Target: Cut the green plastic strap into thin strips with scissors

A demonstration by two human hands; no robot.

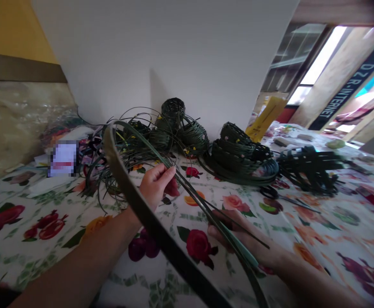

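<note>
My left hand (154, 183) pinches thin dark green weaving strands (187, 184) that run from a tangled pile (125, 158) down toward me. My right hand (238, 239) lies low over the flowered tablecloth (45, 222), fingers closed around the near ends of the same strands. A wide dark green strip (125, 184) arcs from the pile across my left forearm to the bottom edge.
Several dark green woven baskets (187, 132) stand against the white wall, with a stack of flatter ones (241, 158) to the right. Scissors (276, 194) lie beside them. A loose woven piece (308, 167) and a yellow box (265, 117) sit farther right. Bags and clutter (65, 145) fill the left.
</note>
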